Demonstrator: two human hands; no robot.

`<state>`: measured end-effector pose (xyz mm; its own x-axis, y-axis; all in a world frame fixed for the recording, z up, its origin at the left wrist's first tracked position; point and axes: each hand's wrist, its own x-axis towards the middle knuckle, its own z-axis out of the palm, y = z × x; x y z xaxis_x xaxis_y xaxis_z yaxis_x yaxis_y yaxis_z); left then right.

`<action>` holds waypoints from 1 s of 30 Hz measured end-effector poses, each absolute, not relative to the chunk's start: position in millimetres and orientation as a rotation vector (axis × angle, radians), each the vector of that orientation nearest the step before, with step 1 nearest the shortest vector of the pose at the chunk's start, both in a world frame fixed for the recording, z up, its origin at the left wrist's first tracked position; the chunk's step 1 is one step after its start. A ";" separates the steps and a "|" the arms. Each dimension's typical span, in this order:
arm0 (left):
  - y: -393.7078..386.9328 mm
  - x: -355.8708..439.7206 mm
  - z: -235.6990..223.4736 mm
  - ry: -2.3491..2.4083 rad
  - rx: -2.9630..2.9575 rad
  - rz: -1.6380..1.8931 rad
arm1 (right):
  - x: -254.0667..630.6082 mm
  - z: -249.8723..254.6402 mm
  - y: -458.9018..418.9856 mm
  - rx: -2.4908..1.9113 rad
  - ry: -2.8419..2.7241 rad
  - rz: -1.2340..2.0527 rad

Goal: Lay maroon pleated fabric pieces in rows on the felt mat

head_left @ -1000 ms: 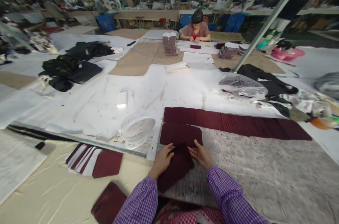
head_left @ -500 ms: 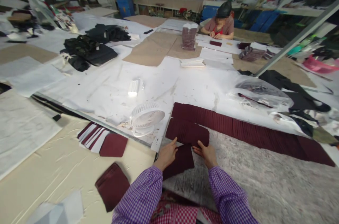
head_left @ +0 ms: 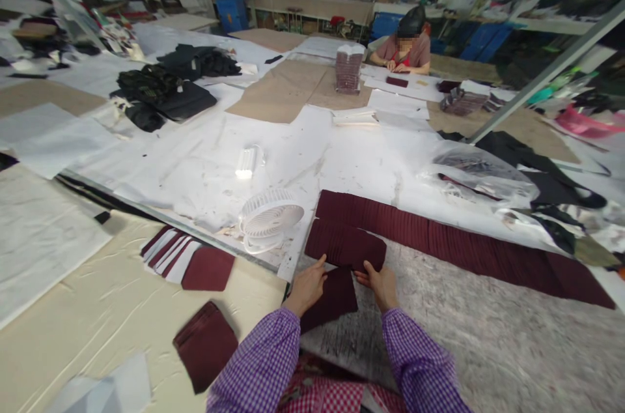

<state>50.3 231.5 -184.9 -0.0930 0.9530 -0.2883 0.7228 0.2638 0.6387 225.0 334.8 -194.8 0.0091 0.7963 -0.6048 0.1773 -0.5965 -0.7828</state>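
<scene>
Short overlapping maroon fabric pieces (head_left: 346, 245) lie in front of me on a grey mottled work surface. My left hand (head_left: 307, 286) pinches the near edge of the front piece at its left part, thumb on top. At the near right corner, my right hand (head_left: 379, 284) grips the same fabric piece, its thumb on top and its fingers by the underside. Between my hands another maroon piece (head_left: 336, 299) lies flat, partly covered by my left hand. Just beyond runs a long row of overlapping maroon pieces (head_left: 439, 237), stretching to the right.
A white fan (head_left: 271, 221) stands beyond my left hand. On the cream-covered table to the left lie fanned maroon and white pieces (head_left: 208, 268) and a maroon stack (head_left: 208, 344). A plastic bag (head_left: 488, 172) lies at right. A co-worker (head_left: 405, 51) sits across the table.
Almost nothing differs. Both hands stay at the near edge of the maroon fabric piece, and the view has shifted very slightly.
</scene>
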 end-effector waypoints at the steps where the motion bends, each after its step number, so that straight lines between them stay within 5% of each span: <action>1: 231.5 50.5 -184.2 1.878 1.518 0.439 | 224.8 -194.2 334.5 -1.796 -1.009 1.622; 30: 230.3 54.5 -171.3 1.903 1.616 0.332 | 250.5 -185.5 340.7 -1.842 -1.037 1.628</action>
